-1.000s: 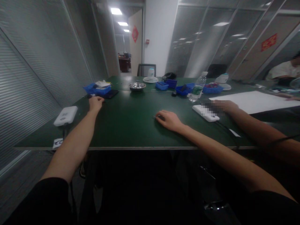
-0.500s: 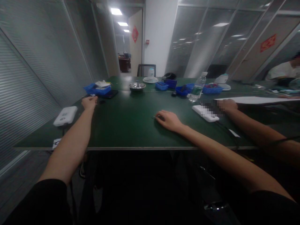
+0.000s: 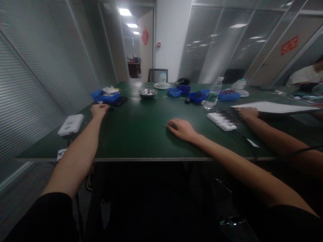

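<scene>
My left hand is stretched out on the left side of the green table, fingers together and bent. Its fingertips reach a small dark piece on the tabletop; whether they grip it, or something else, is hidden. On the table in front of me rests my right hand, its fingers curled round a small dark object. A thin metallic tip sticks out to the left of those fingers. The kind of that object does not show.
Beyond my left hand is a blue tray beside a black flat device. A white power bank lies at left. Farther back stand a steel bowl, several blue bins and a water bottle. Another person's arm reaches in at right.
My left hand has shifted slightly right, its fingertips now at the small dark piece. My right hand stays put. The white sheet by the other person's hand has tilted and shows more of its surface.
</scene>
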Action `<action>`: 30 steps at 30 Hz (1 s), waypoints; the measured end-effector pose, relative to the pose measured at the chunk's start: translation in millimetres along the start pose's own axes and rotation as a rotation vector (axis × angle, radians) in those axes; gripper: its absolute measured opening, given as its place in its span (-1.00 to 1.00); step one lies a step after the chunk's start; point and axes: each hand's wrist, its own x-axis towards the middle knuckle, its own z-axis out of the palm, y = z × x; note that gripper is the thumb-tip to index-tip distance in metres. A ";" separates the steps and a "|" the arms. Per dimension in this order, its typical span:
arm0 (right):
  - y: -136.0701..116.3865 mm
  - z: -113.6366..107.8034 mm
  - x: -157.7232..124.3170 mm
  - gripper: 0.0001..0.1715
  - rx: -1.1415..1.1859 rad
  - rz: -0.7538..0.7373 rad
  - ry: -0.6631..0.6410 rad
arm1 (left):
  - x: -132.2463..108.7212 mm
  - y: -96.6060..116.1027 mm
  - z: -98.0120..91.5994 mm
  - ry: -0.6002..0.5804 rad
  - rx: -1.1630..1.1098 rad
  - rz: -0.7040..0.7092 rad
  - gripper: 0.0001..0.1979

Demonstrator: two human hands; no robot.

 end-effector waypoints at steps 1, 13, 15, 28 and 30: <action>0.3 0.2 0.1 -0.73 -0.001 0.001 0.002 | -0.3 -0.4 0.3 0.026 -0.007 -0.019 -0.70; 1.1 1.4 0.2 -0.72 -0.016 -0.002 0.000 | -2.8 -0.3 1.9 0.021 0.001 -0.026 -0.85; 1.0 1.6 0.2 -0.73 -0.016 0.002 0.000 | -3.5 0.6 2.1 0.028 -0.001 -0.028 -0.84; 3.9 3.4 0.7 -0.72 -0.005 -0.007 -0.004 | 5.8 -6.3 6.1 -0.015 0.028 -0.069 -0.80; 3.5 3.2 0.6 -0.73 -0.005 -0.007 -0.002 | 6.1 -7.2 6.5 -0.009 0.044 -0.062 -0.79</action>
